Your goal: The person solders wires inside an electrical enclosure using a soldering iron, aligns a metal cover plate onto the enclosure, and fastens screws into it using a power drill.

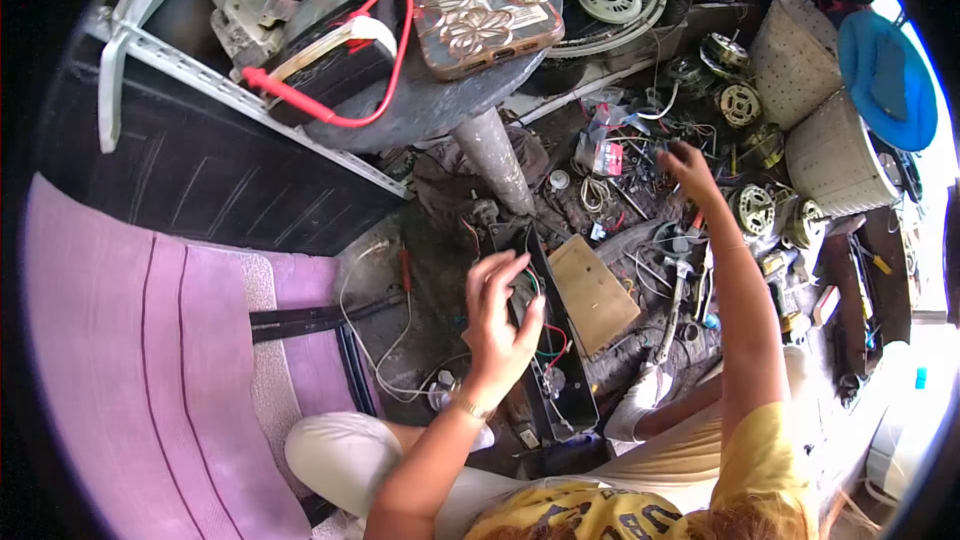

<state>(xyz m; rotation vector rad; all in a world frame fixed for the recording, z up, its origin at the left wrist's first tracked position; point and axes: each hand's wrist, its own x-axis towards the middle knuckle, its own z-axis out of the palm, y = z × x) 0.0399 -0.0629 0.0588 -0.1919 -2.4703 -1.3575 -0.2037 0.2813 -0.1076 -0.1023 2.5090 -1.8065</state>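
My left hand (pixel 498 325) is raised above a long black casing (pixel 565 395), its fingers apart and curved with nothing between them. Red and green wires (pixel 555 340) show inside the casing. Farther off to the right, my right hand (pixel 686 168) reaches over a heap of small parts, close to a red and white packet (pixel 606 155). Its fingers are bent downward, and what they touch is too small to make out. A tan flat board (pixel 592 295) lies beside the casing, and a hammer (pixel 677 295) rests to the right of it.
A round stool (pixel 440 105) at upper left bears a phone in a floral case (pixel 485 15) and a red cable (pixel 330 115). Motor coils (pixel 755 210) and perforated bins (pixel 835 155) stand at right. A pink cushion (pixel 130 340) is at left.
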